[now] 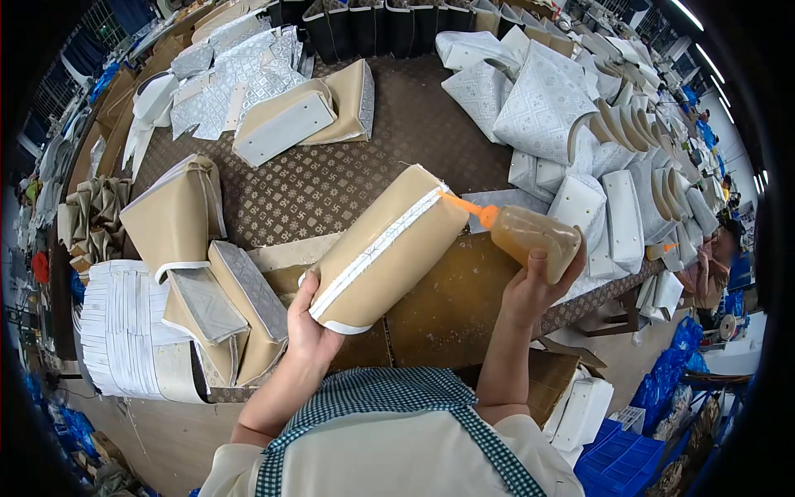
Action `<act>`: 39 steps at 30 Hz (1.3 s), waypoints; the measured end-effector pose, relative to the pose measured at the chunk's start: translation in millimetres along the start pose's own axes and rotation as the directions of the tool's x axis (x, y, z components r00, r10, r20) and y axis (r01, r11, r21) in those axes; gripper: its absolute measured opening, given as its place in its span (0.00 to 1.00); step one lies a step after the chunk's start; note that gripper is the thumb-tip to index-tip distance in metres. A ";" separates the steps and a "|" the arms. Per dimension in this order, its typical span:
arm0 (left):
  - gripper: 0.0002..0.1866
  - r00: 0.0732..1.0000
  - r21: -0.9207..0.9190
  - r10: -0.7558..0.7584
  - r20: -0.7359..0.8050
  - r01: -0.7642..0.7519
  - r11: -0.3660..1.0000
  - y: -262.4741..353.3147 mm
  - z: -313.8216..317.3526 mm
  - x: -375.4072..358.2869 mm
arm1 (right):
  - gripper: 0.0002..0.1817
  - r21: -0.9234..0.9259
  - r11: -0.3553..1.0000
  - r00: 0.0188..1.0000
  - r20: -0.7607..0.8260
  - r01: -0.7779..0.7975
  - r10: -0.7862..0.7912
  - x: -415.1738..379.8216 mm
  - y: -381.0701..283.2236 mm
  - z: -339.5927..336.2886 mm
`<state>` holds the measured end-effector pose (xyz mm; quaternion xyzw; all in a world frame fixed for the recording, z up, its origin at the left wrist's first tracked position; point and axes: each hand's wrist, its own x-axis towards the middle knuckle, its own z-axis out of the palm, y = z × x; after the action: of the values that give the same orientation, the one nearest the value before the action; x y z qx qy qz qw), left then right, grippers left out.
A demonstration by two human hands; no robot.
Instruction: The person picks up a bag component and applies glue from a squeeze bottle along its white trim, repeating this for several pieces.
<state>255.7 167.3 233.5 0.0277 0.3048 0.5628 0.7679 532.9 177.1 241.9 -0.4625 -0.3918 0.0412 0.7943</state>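
My left hand [305,325] grips the lower left end of a tan bag panel [364,236], folded into a rounded shape with a white patterned strip [381,251] running along its length. The panel is tilted, its far end up and to the right. In my right hand [542,290] is a clear squeeze bottle [534,236] of amber liquid, lying on its side. Its orange nozzle [464,204] points left, and the tip meets the upper end of the white strip. Part of the bottle's base is hidden by my fingers.
Tan bag pieces [178,215] and a stack of white strips [124,327] lie at the left. Silver-patterned bag bodies [546,99] are heaped at the right. Black bags [364,29] line the back of the brown patterned tabletop [290,199]. A blue crate [617,460] stands on the floor, lower right.
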 end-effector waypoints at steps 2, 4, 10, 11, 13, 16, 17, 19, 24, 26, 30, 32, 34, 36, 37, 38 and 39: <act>0.26 1.000 0.000 0.007 -0.007 -0.007 1.000 -0.1 -1.7 1.3 | 0.39 0.080 0.993 0.996 0.021 -0.089 0.088 -4.5 -4.0 0.3; 0.26 1.000 0.000 0.004 -0.010 -0.004 1.000 -0.2 -3.4 1.7 | 0.40 0.166 0.974 0.987 0.074 -0.153 0.142 -10.4 -12.4 3.6; 0.26 1.000 -0.015 -0.014 0.009 0.014 1.000 0.2 -4.7 0.7 | 0.41 0.161 0.977 0.990 0.026 -0.142 0.140 -7.0 -9.1 7.2; 0.26 1.000 -0.014 -0.013 0.007 0.013 1.000 0.1 -2.9 -0.2 | 0.41 0.147 0.978 0.989 -0.004 -0.149 0.151 -6.0 -4.6 6.4; 0.25 1.000 -0.011 -0.014 0.012 0.014 1.000 0.5 -1.8 -0.5 | 0.41 0.158 0.974 0.986 -0.014 -0.161 0.165 -7.0 -2.3 6.8; 0.25 0.999 -0.014 -0.028 0.023 0.028 1.000 0.9 -3.4 -1.3 | 0.42 0.226 0.951 0.977 0.060 -0.212 0.204 -22.9 -11.4 7.6; 0.25 0.999 -0.023 -0.034 0.026 0.034 0.999 1.0 -3.9 -0.8 | 0.42 0.250 0.936 0.968 0.094 -0.248 0.231 -29.8 -19.9 10.5; 0.24 0.999 -0.024 -0.030 0.017 0.030 0.999 1.2 -3.5 -0.4 | 0.43 0.267 0.926 0.959 0.165 -0.267 0.229 -36.3 -31.2 13.9; 0.23 0.999 -0.034 -0.024 0.029 0.025 0.999 0.5 -5.7 -0.3 | 0.44 0.143 0.978 0.984 0.118 -0.151 0.134 -31.0 -29.0 12.1; 0.23 0.999 -0.043 -0.028 0.044 0.030 0.999 -1.1 -7.8 0.7 | 0.45 0.093 0.987 0.988 0.098 -0.127 0.118 -28.0 -29.1 12.0; 0.23 1.000 -0.041 -0.028 0.011 0.029 0.999 -1.0 -7.3 0.8 | 0.46 0.129 0.983 0.979 0.171 -0.134 0.111 -36.2 -40.3 14.3; 0.23 1.000 -0.023 -0.004 0.009 0.004 1.000 -1.2 -4.4 -0.2 | 0.46 0.168 0.976 0.965 0.243 -0.137 0.094 -43.0 -44.4 17.6; 0.23 1.000 -0.018 0.002 0.012 -0.002 1.000 -1.3 -2.0 -1.2 | 0.46 0.156 0.973 0.968 0.209 -0.170 0.136 -45.9 -46.2 18.7; 0.23 1.000 -0.031 -0.006 0.020 0.006 0.999 -1.0 -0.9 -1.9 | 0.46 0.152 0.970 0.965 0.207 -0.191 0.158 -47.5 -46.8 18.7; 0.23 1.000 -0.033 -0.008 0.022 0.009 0.999 -1.2 -0.7 -1.9 | 0.47 0.155 0.968 0.962 0.222 -0.196 0.159 -48.6 -46.5 18.1; 0.23 1.000 -0.035 -0.009 0.023 0.010 0.999 -1.5 -0.6 -1.8 | 0.47 0.157 0.967 0.958 0.237 -0.200 0.160 -50.1 -46.3 17.4; 0.23 1.000 -0.037 -0.012 0.023 0.012 0.999 -1.8 -0.5 -1.9 | 0.47 0.157 0.967 0.949 0.276 -0.202 0.153 -54.4 -47.2 17.3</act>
<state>256.7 164.8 233.2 0.0180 0.2856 0.5633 0.7751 470.0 139.1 250.9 -0.4113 -0.4445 0.2094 0.7678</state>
